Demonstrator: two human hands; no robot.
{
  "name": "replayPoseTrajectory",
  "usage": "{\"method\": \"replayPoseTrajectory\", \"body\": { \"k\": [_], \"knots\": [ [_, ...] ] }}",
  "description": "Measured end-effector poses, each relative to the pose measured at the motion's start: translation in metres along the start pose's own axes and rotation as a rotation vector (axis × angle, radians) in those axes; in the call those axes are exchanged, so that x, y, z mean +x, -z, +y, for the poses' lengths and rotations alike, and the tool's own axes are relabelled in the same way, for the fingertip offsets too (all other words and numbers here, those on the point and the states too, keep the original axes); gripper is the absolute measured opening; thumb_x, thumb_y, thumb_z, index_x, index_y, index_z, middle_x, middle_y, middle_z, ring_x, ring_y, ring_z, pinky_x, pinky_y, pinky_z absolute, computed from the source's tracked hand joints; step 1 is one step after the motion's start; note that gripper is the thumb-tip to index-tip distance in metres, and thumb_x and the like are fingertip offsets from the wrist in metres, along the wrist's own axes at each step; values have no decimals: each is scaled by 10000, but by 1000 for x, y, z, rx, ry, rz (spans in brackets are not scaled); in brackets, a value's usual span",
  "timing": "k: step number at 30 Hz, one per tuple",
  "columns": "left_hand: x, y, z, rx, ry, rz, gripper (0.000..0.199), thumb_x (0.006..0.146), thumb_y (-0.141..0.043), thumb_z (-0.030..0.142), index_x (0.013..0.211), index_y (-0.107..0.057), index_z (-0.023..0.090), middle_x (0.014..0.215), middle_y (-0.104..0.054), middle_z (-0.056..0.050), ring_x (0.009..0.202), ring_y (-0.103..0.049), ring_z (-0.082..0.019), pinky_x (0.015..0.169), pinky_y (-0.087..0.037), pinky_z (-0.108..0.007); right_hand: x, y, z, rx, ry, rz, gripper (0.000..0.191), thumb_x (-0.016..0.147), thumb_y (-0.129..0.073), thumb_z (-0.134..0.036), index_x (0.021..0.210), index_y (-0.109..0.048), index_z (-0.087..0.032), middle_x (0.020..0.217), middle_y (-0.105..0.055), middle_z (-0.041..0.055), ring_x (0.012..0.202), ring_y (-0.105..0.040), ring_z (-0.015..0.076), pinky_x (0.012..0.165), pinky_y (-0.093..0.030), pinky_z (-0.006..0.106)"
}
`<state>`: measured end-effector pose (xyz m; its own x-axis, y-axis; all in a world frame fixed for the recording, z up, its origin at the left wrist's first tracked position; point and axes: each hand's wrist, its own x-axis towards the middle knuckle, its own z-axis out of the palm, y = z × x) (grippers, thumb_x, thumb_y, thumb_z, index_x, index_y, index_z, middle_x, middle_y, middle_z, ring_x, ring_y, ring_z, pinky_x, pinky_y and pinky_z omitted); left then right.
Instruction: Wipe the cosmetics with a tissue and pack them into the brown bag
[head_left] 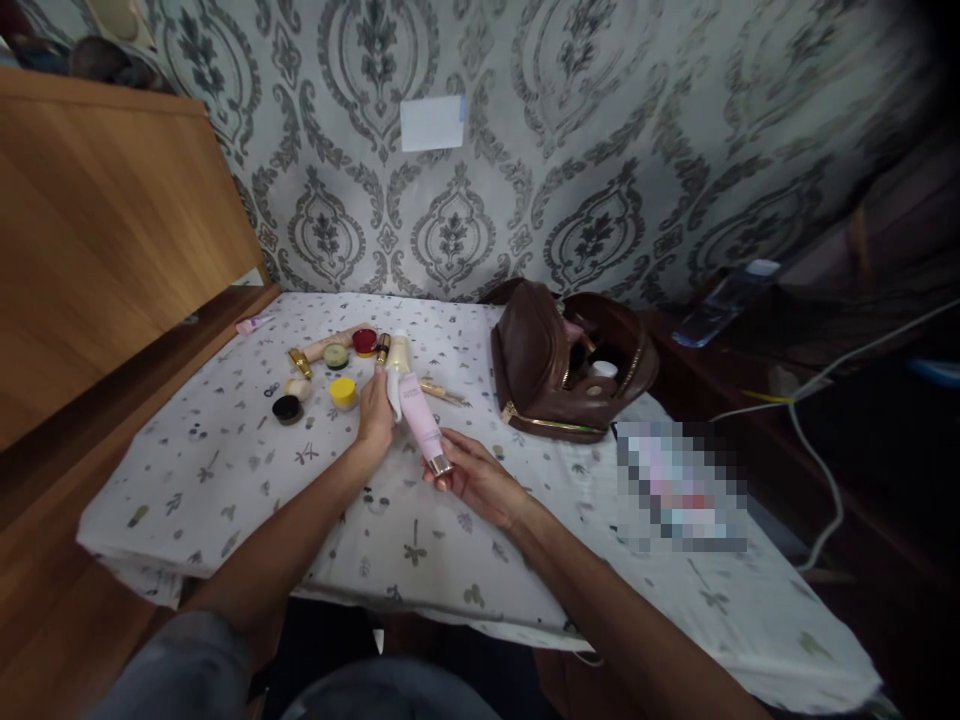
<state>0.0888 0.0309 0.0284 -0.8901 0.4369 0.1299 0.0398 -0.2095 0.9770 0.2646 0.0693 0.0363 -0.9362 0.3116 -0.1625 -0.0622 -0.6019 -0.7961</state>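
Note:
My right hand (476, 475) holds a pink tube (421, 418) by its silver cap, the tube tilted up and to the left. My left hand (377, 410) is closed round a white item (394, 393) beside the tube's upper end. Just beyond my left hand are a cream-coloured bottle (399, 352) and a dark and gold item (383, 347). To their left sit a red jar (365, 342), a green-lidded jar (336, 355), a yellow jar (343, 392) and a black-lidded jar (286, 409).
An open brown bag (547, 365) with items inside stands at the right rear of the patterned tablecloth (315, 540). A blurred-out object (679, 490) lies right of it. A wooden cabinet (112, 230) borders the left; a clear bottle (724, 305) and cable are at far right.

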Motion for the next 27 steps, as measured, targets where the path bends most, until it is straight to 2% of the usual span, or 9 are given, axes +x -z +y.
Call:
{"method": "replayPoseTrajectory", "body": {
  "k": [4,6,9,12,15,17,20,24,27],
  "knots": [
    [-15,-7,1,-66,99,-31,515,860,-478,687,771,-570,188,690,-548,9,611,-510,-129,551,-432,-246,2,0,0,29,57,31,499,744,-794,-411,1149,-583,-210,798,-706,43,664,-663,140,548,-462,210],
    [-26,-11,2,-30,104,-148,538,849,-475,712,789,-580,187,649,-529,13,551,-488,-129,498,-405,-252,4,1,-1,48,101,57,493,742,-798,-382,1161,-590,-230,783,-694,19,666,-657,133,562,-474,212],
    [-42,-14,8,76,22,-389,534,860,-458,710,847,-590,193,673,-555,2,548,-504,-139,490,-399,-260,7,4,-2,91,166,123,495,729,-807,-338,1175,-607,-262,783,-675,-13,667,-642,125,598,-509,228],
    [-54,-14,16,219,-91,-537,441,904,-473,615,1000,-580,199,859,-626,-32,750,-593,-175,660,-476,-278,7,6,-3,132,200,204,434,737,-793,-313,1139,-640,-263,809,-666,-20,679,-614,122,602,-535,244],
    [-61,-12,22,359,-202,-595,363,919,-514,500,1125,-542,203,1038,-634,-58,984,-600,-213,870,-471,-323,6,5,-4,115,248,239,359,750,-774,-324,1085,-668,-248,900,-663,-8,730,-587,116,560,-520,215],
    [-62,-11,23,408,-229,-612,357,912,-532,467,1146,-528,197,1060,-633,-67,1016,-595,-225,900,-464,-344,5,3,-4,72,261,240,372,750,-770,-374,1085,-673,-242,894,-651,-8,702,-565,109,519,-492,199],
    [-60,-11,20,391,-176,-579,374,911,-527,489,1124,-539,183,977,-649,-63,937,-611,-221,834,-479,-335,4,-1,-5,24,223,232,474,718,-782,-461,1109,-665,-221,719,-585,-33,556,-504,84,420,-379,171],
    [-50,-10,19,208,-96,-445,423,893,-543,550,1082,-595,175,934,-659,-45,869,-604,-190,790,-464,-290,1,-3,-7,-4,122,185,526,710,-779,-469,1137,-630,-201,645,-544,-42,463,-461,67,359,-186,145],
    [-40,-9,19,54,-21,-319,460,841,-576,622,921,-624,172,806,-612,-11,756,-555,-158,689,-430,-255,-1,-3,-8,4,47,125,458,719,-770,-445,1060,-610,-184,638,-574,-24,427,-436,62,344,-137,142]
  ]
}}
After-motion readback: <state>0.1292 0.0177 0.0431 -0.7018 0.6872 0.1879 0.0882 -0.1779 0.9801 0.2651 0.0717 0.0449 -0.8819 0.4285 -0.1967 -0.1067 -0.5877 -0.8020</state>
